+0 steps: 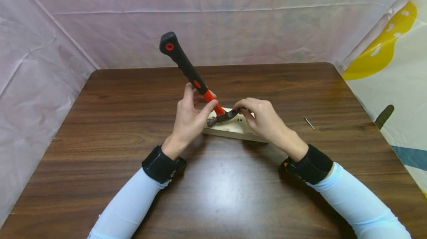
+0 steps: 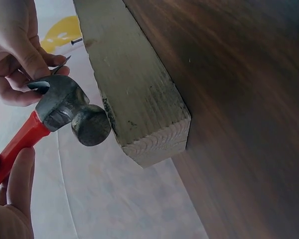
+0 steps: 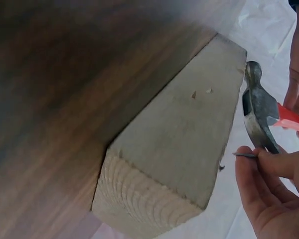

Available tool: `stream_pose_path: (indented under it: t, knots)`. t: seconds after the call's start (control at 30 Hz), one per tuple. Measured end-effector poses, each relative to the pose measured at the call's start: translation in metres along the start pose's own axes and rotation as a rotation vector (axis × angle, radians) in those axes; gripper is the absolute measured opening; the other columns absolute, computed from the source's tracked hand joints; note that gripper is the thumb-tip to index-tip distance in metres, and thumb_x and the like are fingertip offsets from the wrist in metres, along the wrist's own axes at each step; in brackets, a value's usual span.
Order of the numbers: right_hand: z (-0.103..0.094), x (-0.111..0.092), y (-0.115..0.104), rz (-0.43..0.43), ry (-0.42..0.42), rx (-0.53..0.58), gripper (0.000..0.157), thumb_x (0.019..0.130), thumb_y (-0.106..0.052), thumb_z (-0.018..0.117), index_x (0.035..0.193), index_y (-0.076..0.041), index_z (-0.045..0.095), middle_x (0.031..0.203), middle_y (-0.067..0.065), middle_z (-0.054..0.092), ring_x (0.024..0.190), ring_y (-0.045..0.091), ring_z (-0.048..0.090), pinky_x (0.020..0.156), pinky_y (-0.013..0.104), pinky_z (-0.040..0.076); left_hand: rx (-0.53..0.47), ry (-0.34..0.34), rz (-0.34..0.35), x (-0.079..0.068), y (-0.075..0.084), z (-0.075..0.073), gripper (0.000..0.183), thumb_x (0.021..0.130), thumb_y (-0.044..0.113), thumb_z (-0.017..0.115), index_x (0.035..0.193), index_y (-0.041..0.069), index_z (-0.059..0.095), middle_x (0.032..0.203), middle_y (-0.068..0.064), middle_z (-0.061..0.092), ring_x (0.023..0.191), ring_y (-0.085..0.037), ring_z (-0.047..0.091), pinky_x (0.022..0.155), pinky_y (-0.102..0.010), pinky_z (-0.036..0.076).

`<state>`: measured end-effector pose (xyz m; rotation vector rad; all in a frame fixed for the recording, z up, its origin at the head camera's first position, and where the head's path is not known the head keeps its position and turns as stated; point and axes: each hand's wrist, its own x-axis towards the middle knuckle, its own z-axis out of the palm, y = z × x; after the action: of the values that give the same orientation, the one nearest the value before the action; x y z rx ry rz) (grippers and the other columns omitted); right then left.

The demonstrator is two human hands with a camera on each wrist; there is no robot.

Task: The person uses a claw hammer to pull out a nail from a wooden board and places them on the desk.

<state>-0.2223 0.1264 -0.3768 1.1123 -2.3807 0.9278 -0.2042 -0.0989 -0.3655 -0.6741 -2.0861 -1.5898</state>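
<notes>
A claw hammer with a black and red handle leans up and to the left, its head over a pale wooden block. My left hand grips the red neck of the handle between thumb and fingers. At the claw end, my right hand pinches a thin nail between thumb and forefinger. The nail lies by the claw in the left wrist view; whether it touches the claw, I cannot tell. A second nail sticks out from the block's top side.
A loose nail lies on the brown wooden table, right of the block. Small dark holes show in the block's top. Pale sheeting hangs behind the table, and a patterned sheet hangs on the right.
</notes>
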Motion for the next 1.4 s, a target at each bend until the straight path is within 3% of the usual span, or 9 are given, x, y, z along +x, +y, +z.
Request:
stream_pose_path:
  t: [0.67, 1.07, 1.4]
  knots:
    - [-0.014, -0.003, 0.005, 0.008, 0.067, 0.025, 0.023, 0.085, 0.011, 0.071, 0.104, -0.001, 0.068, 0.097, 0.004, 0.067, 0.081, 0.014, 0.067, 0.071, 0.017, 0.051, 0.004, 0.006, 0.009, 0.000, -0.002, 0.001, 0.045, 0.088, 0.001, 0.073, 0.121, 0.002, 0.042, 0.103, -0.004, 0.065, 0.090, -0.022, 0.069, 0.056, -0.025, 0.054]
    - [-0.046, -0.017, 0.023, 0.095, 0.093, -0.102, 0.020, 0.083, 0.007, 0.074, 0.099, -0.003, 0.070, 0.091, 0.003, 0.068, 0.076, 0.014, 0.066, 0.067, 0.019, 0.051, 0.022, 0.017, 0.015, 0.002, 0.000, 0.001, 0.045, 0.087, 0.001, 0.074, 0.120, 0.002, 0.043, 0.102, -0.001, 0.066, 0.090, -0.020, 0.068, 0.051, -0.025, 0.053]
    - [-0.061, -0.027, 0.036, 0.188, 0.060, -0.184, 0.018, 0.083, 0.004, 0.074, 0.099, -0.004, 0.070, 0.088, 0.002, 0.068, 0.073, 0.015, 0.065, 0.064, 0.026, 0.051, 0.020, 0.011, 0.021, 0.001, 0.000, -0.001, 0.046, 0.087, 0.000, 0.073, 0.121, 0.002, 0.043, 0.102, -0.006, 0.065, 0.092, -0.021, 0.066, 0.061, -0.026, 0.055]
